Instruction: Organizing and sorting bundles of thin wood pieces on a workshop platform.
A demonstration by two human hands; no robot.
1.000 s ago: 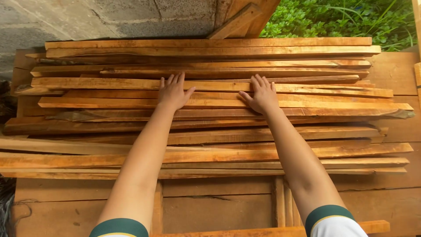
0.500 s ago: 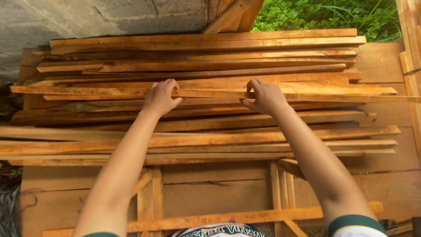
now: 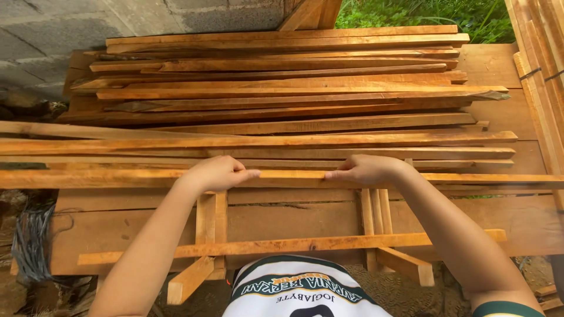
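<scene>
A long, thin wooden slat (image 3: 294, 176) is held level across the near edge of the timber stack (image 3: 282, 100), gripped at two places. The left hand (image 3: 216, 173) is closed on it left of centre, the fingers (image 3: 238, 174) wrapped over the top edge with the thumb lying along the near face. The right hand (image 3: 367, 170) is closed on it right of centre in the same way, the knuckles turned toward the camera. The slat runs past both hands, its left end reaching the frame's left edge and its right end the right edge. It lies just in front of the nearest slats of the stack and above the bare planks of the tabletop (image 3: 294, 220), over the upright wooden battens (image 3: 376, 217) and a loose strip (image 3: 282, 245) lying near the person's shirt.

The step in hand is judged to be the drawing of one slat off the stack toward the body. An even grip at both ends of the span is called for next, so that the long piece is kept level and its far ends are not caught on the planks leaning at the right (image 3: 537, 76).
</scene>
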